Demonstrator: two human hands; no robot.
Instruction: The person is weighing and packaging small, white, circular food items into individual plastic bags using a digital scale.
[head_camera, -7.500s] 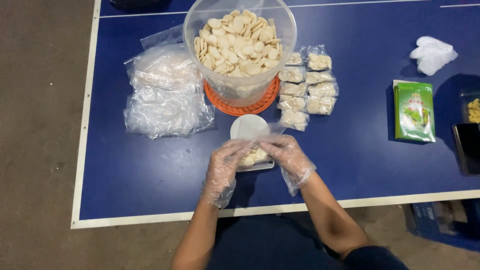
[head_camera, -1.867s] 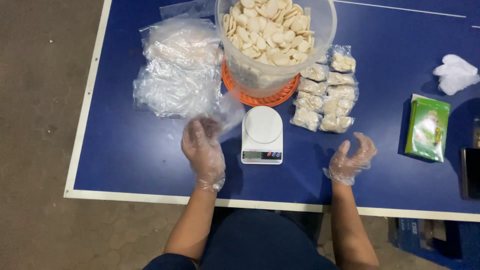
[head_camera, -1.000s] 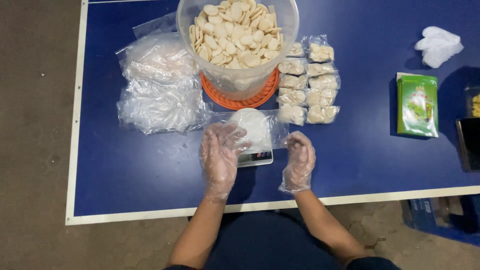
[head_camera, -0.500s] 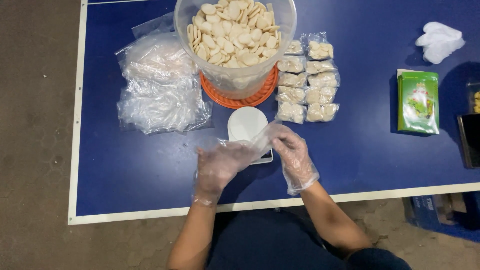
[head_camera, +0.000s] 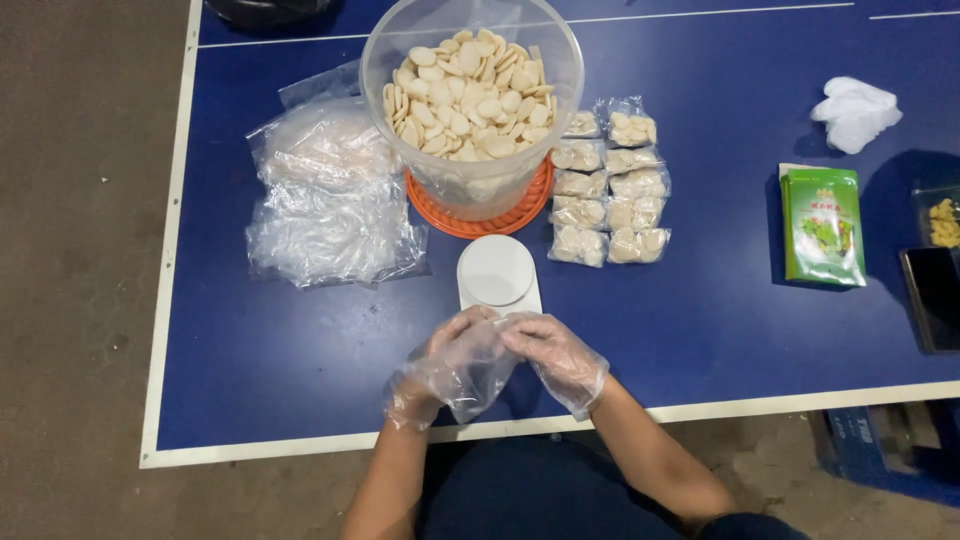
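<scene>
The thin clear plastic bag (head_camera: 478, 385) between the two gloved hands is hard to tell from the gloves; it hangs just in front of the small white kitchen scale (head_camera: 498, 275), whose front edge the hands cover. The left hand (head_camera: 452, 362) has its fingers curled around the bag film. The right hand (head_camera: 555, 355) pinches the same film with bent fingers, touching the left hand.

The surface is a blue table with a white border line (head_camera: 300, 360), set on a grey floor (head_camera: 70, 250).

Left to right: one heap of empty clear bags (head_camera: 325, 195); one clear round tub of pale oval crackers (head_camera: 472, 95) on one orange lid (head_camera: 478, 218); ten small filled packets (head_camera: 608, 185) in two columns; one green packet (head_camera: 822, 225); one crumpled white glove (head_camera: 855, 110); at the right edge, a dark device (head_camera: 935, 298), cut off.
</scene>
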